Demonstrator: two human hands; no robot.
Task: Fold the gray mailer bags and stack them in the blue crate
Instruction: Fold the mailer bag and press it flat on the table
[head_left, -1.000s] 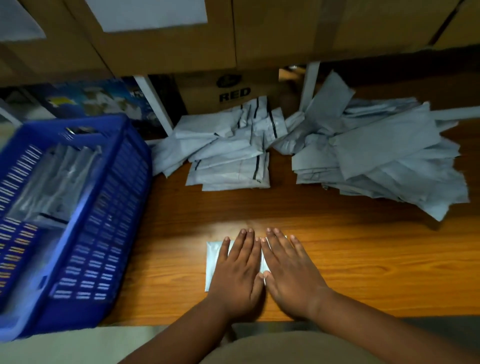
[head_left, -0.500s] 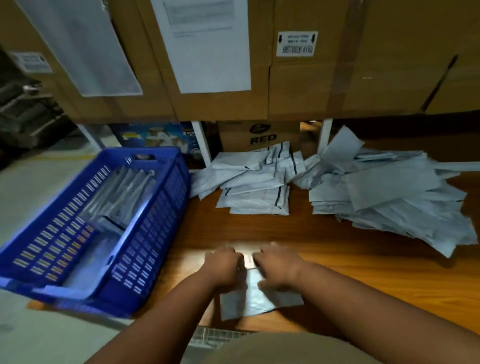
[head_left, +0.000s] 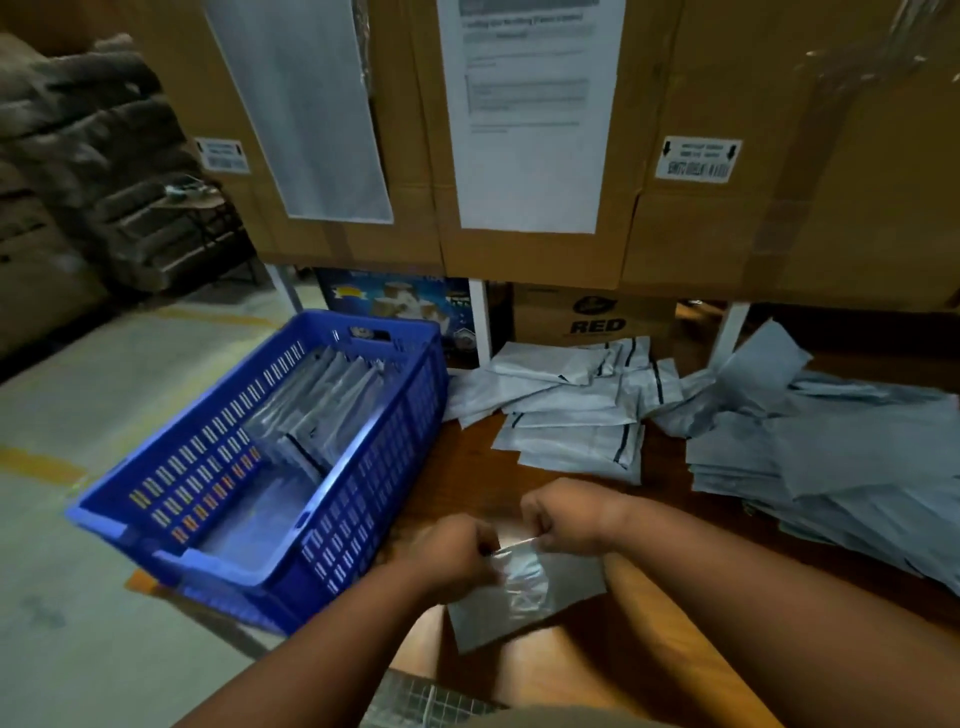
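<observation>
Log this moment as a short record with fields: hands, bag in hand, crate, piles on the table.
left hand: left hand pinches the top edge of the folded bag
right hand: right hand pinches the same edge, beside the left
bag in hand: folded gray bag, above the wooden table
crate: blue crate at the table's left end, gray bags stacked inside
folded pile: folded bags at the back of the table
loose pile: unfolded bags on the right

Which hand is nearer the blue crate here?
Left. The left hand grips the folded mailer bag just beside the blue crate; the right hand grips its far edge, farther away.
</observation>
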